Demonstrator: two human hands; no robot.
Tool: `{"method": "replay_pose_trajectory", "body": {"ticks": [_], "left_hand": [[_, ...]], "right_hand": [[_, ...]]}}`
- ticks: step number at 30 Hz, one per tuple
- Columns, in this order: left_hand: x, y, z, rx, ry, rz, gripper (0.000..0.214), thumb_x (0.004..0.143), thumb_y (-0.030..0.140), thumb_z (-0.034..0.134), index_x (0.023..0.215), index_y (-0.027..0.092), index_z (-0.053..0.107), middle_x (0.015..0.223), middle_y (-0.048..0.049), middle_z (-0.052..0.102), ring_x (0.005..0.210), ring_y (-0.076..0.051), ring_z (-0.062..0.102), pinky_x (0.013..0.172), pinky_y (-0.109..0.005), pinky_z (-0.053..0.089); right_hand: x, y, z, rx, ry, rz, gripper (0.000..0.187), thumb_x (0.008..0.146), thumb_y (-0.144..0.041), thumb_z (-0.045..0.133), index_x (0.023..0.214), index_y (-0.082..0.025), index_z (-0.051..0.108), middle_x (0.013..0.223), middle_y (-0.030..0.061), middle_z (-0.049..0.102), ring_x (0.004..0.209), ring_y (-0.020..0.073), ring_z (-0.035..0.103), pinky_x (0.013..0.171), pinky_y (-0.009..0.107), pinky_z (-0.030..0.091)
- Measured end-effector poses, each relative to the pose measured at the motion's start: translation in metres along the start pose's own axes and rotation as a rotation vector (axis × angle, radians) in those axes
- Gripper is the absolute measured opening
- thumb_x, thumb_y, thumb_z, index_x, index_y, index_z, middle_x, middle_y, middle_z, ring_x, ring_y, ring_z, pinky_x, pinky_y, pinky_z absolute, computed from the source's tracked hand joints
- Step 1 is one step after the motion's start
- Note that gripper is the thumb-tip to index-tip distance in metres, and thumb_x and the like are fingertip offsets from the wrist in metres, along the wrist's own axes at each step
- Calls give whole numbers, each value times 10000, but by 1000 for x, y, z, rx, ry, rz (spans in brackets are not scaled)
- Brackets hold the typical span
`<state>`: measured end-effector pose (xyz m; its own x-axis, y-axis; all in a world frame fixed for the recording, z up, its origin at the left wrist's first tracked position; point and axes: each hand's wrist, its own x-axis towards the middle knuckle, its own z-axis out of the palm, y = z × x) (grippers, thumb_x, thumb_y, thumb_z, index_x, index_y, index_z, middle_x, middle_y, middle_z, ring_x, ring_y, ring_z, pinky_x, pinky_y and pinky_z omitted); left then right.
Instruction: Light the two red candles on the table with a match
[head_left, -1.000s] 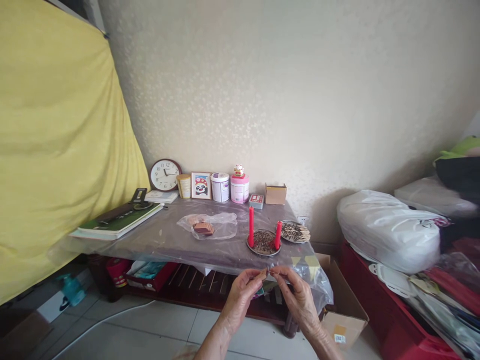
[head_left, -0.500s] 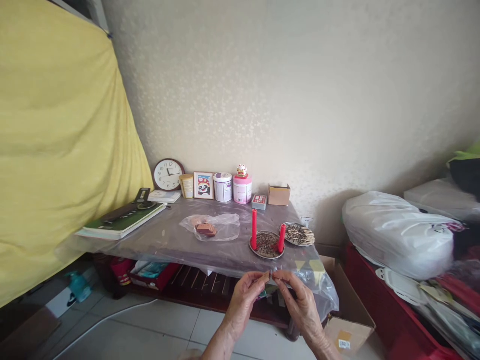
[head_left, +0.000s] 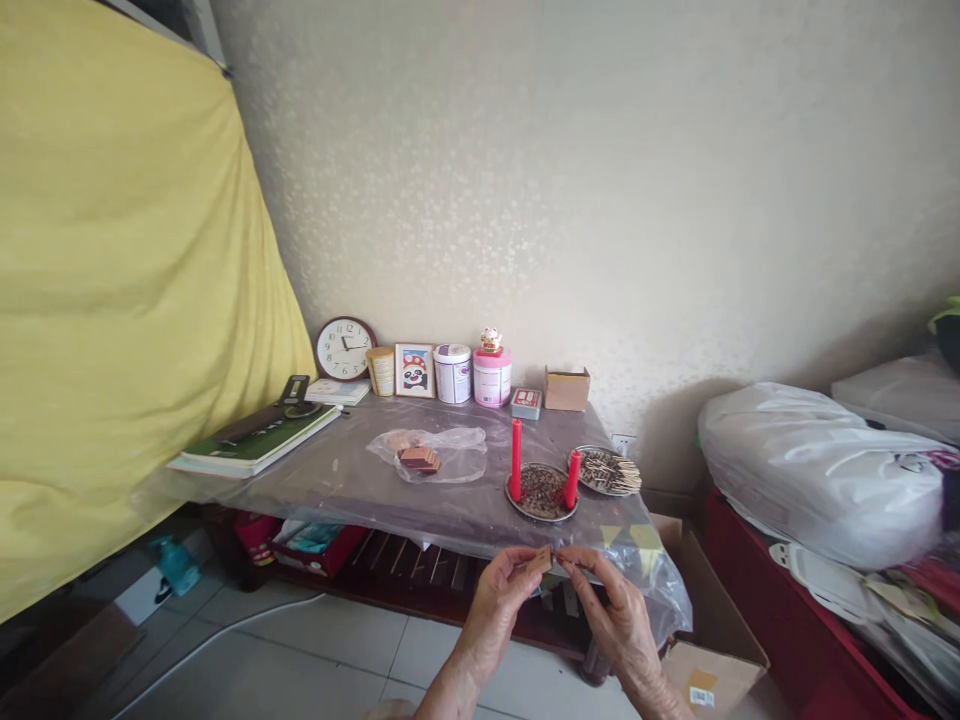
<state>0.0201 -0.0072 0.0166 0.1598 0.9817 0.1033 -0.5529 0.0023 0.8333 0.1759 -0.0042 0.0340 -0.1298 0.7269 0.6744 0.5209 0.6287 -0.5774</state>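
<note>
My left hand [head_left: 499, 592] is closed around a small brown matchbox [head_left: 543, 560], held out over the table's front edge. Close against its right end, my right hand [head_left: 604, 590] pinches what looks like a matchstick [head_left: 556, 559]; only a tiny dark bit shows between the fingertips. Just beyond the hands, two red candles [head_left: 516, 460] of unequal height stand upright on a round metal plate [head_left: 541, 517] strewn with dark bits. A second plate [head_left: 592, 490] behind it, to the right, carries many burnt matchsticks [head_left: 619, 474].
On the plastic-covered table [head_left: 322, 480] lies a clear bag [head_left: 465, 455] with reddish-brown boxes [head_left: 420, 459]. A clock [head_left: 346, 348], tins [head_left: 453, 375] and a small carton [head_left: 567, 389] line the wall. A cardboard box [head_left: 712, 640] and white bags [head_left: 817, 470] stand at right.
The view has shifted slightly, so everything sits a little further right. The matchbox's face now shows more between my hands, which remain together.
</note>
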Motion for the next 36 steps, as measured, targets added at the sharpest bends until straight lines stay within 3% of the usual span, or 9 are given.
{"method": "replay_pose_trajectory", "body": {"ticks": [14,21,28,36], "left_hand": [[3,-5,-2,-75,7,-14,185,724,245,678,885,157,654,971,-73,685,974,-204,568,904,-331,369],[3,-1,-5,-86,-1,-63,166,751,257,655,880,153,652,969,-80,670,983,-196,568,937,-350,363],[3,18,12,-39,-23,-54,173,753,271,649,884,158,647,990,-86,670,1010,-210,563,949,-367,360],[-4,19,22,-35,17,-37,163,763,278,635,881,165,640,982,-78,672,1001,-204,567,931,-353,366]], "right_hand": [[-3,5,4,28,-16,27,144,873,-275,505,963,-227,607,912,30,707,834,178,672,758,247,528],[0,-3,4,77,34,68,141,877,-276,498,915,-226,625,863,21,705,817,172,669,738,239,522],[2,-2,0,132,113,43,132,874,-262,506,935,-225,617,895,21,696,855,173,654,777,256,509],[0,-3,-5,82,163,-7,114,865,-258,524,946,-234,601,875,3,703,804,155,668,734,228,514]]}}
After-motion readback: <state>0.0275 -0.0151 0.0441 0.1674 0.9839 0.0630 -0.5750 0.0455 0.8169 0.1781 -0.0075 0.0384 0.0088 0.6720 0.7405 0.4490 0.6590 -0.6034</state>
